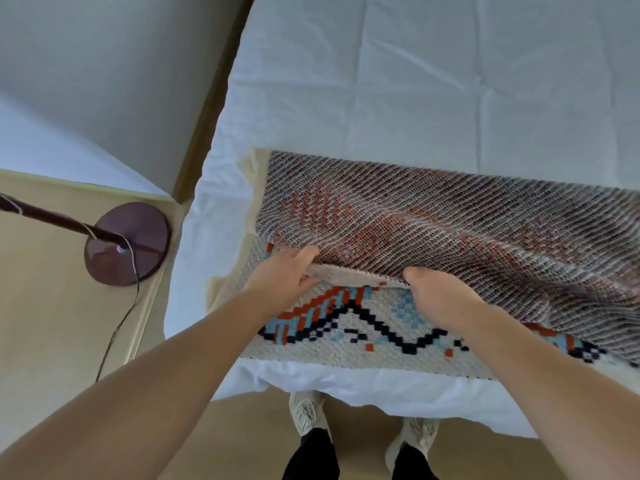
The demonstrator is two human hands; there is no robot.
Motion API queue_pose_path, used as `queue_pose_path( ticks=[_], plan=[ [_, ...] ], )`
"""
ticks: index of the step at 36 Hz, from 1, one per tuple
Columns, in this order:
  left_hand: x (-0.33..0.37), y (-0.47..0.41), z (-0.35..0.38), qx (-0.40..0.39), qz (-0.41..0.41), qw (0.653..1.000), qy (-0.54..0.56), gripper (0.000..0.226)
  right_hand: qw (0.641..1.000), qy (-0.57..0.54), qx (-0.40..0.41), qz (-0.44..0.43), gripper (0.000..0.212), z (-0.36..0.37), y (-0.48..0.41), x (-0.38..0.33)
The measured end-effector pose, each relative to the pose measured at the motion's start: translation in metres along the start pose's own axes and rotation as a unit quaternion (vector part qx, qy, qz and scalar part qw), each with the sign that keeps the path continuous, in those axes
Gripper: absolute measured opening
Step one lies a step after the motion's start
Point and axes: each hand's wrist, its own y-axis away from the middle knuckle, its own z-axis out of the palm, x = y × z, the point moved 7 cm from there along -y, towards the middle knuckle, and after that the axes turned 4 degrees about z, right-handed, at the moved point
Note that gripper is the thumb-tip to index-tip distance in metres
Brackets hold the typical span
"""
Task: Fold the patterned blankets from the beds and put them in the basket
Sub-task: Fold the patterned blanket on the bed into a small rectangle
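— Why is the blanket [433, 237] held doubled on the bed [381, 98]?
— Its edge is pinched by left hand [280, 278] and right hand [440, 292], apart, so layers are kept aligned

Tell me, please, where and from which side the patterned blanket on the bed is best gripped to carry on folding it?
Grip the patterned blanket along the cream edge of its turned-over flap, from the near side of the bed. That edge lies raised and free toward the person, and the left hand and right hand already pinch it there, spaced apart, probably keeping the fold straight.
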Motion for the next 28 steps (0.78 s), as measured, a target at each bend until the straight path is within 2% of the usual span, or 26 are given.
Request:
queue_pose_path(
  ticks=[2,4,8,11,13,16,19,21,25,28],
  plan=[
    [-0.013,0.002,0.009,-0.002,0.000,0.995,-0.099,0.038,1.000,-0.003,0.016,-0.005,0.023,0.001,0.001,-0.002],
    [-0.025,0.004,0.007,0.034,-0.013,0.988,-0.152,0.030,1.000,0.018,0.010,-0.009,0.029,0.010,-0.003,0.000],
    [-0.028,0.005,-0.012,0.157,0.026,0.982,-0.102,0.018,0.996,0.077,-0.017,-0.031,0.054,0.028,-0.012,0.004],
    [-0.014,0.008,-0.031,0.248,0.068,0.966,-0.038,0.019,0.998,0.061,0.002,-0.025,0.053,0.027,-0.012,0.004],
    [-0.003,0.015,-0.041,0.303,0.115,0.945,-0.034,0.013,0.998,0.060,0.009,-0.022,0.051,0.027,-0.009,0.004],
    [0.004,0.031,-0.051,0.331,0.136,0.933,-0.021,0.012,0.998,0.053,0.012,-0.022,0.050,0.026,-0.004,0.004],
    [0.001,0.051,-0.046,0.325,0.118,0.938,-0.030,0.015,0.998,0.057,0.014,-0.031,0.048,0.023,-0.002,0.002],
    [-0.005,0.059,-0.036,0.294,0.111,0.948,-0.053,0.011,0.997,0.064,0.023,-0.036,0.048,0.022,-0.002,0.000],
    [-0.022,0.062,-0.002,0.184,0.076,0.973,-0.118,0.045,0.995,0.094,0.016,-0.039,0.052,0.028,-0.001,-0.002],
    [-0.032,0.066,0.022,0.109,0.063,0.980,-0.152,0.026,0.991,0.122,0.016,-0.046,0.056,0.032,0.001,-0.003]
  ],
)
